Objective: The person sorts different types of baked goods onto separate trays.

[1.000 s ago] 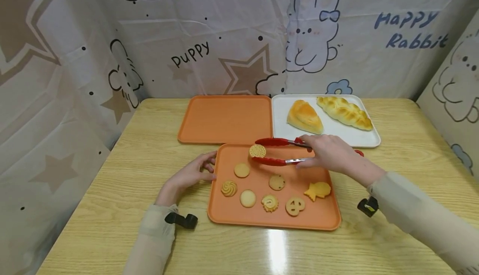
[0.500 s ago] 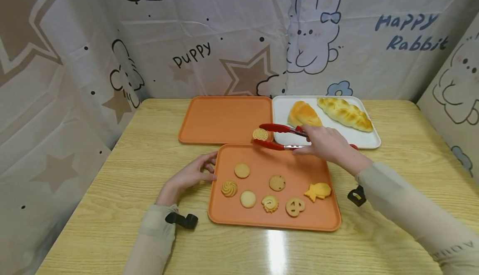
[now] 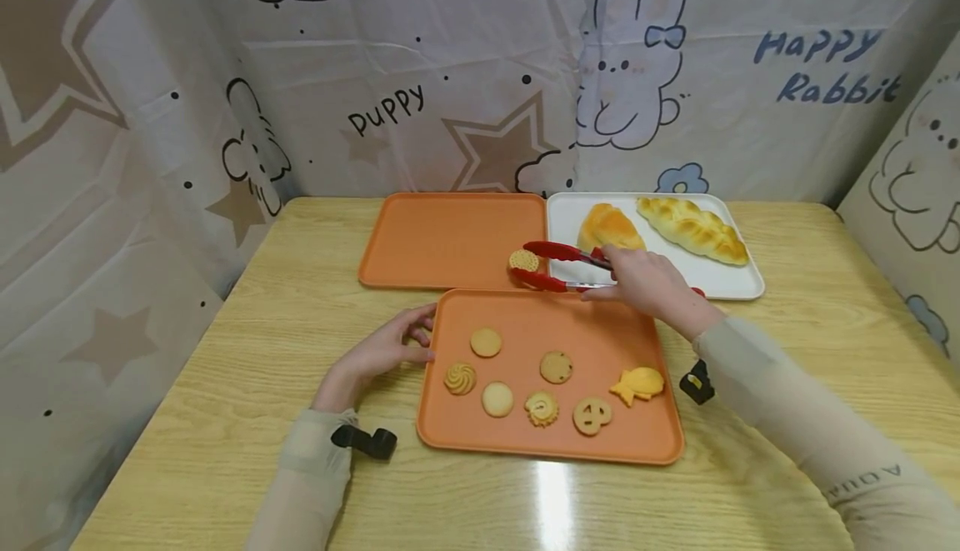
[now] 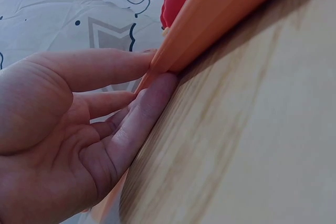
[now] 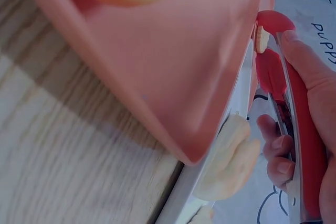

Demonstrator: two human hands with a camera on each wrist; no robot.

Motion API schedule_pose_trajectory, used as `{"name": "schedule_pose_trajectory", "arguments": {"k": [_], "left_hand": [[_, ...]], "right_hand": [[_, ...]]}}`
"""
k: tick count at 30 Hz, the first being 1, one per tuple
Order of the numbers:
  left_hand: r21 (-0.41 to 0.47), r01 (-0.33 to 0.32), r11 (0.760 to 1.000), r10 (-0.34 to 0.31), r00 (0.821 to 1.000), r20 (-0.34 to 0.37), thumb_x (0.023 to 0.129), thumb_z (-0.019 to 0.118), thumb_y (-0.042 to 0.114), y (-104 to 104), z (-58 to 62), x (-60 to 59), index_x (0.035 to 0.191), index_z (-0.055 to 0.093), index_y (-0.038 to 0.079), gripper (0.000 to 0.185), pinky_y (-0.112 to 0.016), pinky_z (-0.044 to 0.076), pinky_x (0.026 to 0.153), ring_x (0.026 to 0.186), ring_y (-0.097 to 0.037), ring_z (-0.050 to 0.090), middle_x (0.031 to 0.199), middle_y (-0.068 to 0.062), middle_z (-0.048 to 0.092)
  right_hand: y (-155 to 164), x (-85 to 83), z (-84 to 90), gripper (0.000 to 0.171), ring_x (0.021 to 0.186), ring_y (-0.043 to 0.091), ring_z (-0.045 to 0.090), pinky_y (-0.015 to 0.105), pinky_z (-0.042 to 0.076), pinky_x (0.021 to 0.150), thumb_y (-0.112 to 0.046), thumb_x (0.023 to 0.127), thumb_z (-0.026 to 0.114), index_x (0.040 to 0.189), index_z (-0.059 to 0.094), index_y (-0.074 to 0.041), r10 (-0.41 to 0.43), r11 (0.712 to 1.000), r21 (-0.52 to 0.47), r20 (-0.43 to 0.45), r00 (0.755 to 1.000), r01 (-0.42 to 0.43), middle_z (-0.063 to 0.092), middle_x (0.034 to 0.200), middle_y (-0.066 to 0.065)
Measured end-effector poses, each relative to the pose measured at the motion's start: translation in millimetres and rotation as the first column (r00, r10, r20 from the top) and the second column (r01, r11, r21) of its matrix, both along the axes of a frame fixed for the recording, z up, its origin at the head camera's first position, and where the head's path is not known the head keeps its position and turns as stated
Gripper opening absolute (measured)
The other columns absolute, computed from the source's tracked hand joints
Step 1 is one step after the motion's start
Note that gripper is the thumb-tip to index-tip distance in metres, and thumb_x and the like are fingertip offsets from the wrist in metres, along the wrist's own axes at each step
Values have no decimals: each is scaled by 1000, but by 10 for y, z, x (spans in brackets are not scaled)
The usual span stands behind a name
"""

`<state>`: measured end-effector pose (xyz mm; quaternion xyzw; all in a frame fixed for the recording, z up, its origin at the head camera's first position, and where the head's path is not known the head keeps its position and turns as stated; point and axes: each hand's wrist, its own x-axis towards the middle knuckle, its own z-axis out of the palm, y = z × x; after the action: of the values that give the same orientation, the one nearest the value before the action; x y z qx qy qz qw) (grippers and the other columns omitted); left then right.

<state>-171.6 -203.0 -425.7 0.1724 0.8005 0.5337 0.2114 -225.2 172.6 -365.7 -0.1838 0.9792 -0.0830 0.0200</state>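
Red tongs (image 3: pixel 551 249) partly cover the dotted biscuit (image 3: pixel 523 262) pinched in their tips; from the right wrist only its edge shows. It sits over the near right corner of the back orange tray (image 3: pixel 450 238), though whether it touches the tray cannot be told. The right hand (image 3: pixel 643 278) has its grip closed round the tongs, hiding much of their handles in the head view. The left hand (image 3: pixel 384 343) has its grip spread, thumb and fingertips against the left edge of the front orange tray (image 3: pixel 615 326); whether any finger goes under the rim is unclear. Both sleeves (image 3: pixel 307 468) run out of the head view.

Seven biscuits lie in the front orange tray: two plain rounds (image 3: pixel 486 343), a swirl (image 3: pixel 460 378), a speckled round (image 3: pixel 557 367), a frilled one (image 3: pixel 542 408), a pretzel shape (image 3: pixel 592 416) and a fish (image 3: pixel 639 383). The white tray (image 3: pixel 701 278) holds a bun (image 3: pixel 609 224), its near side behind the tongs, and a braided loaf (image 3: pixel 692 228) in full sight. All three trays rest on the wooden bench (image 3: pixel 195 418).
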Motion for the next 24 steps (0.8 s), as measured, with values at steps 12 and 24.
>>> {"name": "schedule_pose_trajectory", "arguments": {"k": [12,24], "left_hand": [[-6,-13,1000,13,1000,11,80,65,3,6,7,0,143,24,2,75,-26,41,75,94,-23,44,119,-17,40],[3,0,1000,0,1000,-2,80,64,1,-5,1,-5,143,23,0,75,-25,42,74,93,-23,45,118,-19,40]], "right_hand": [[1,-69,70,57,58,20,48,31,37,51,-57,72,67,95,52,-6,25,999,32,41,999,-26,50,65,4],[14,-61,41,61,62,20,50,31,40,53,-57,70,68,100,52,-6,22,1000,8,54,998,-22,53,70,4]]}}
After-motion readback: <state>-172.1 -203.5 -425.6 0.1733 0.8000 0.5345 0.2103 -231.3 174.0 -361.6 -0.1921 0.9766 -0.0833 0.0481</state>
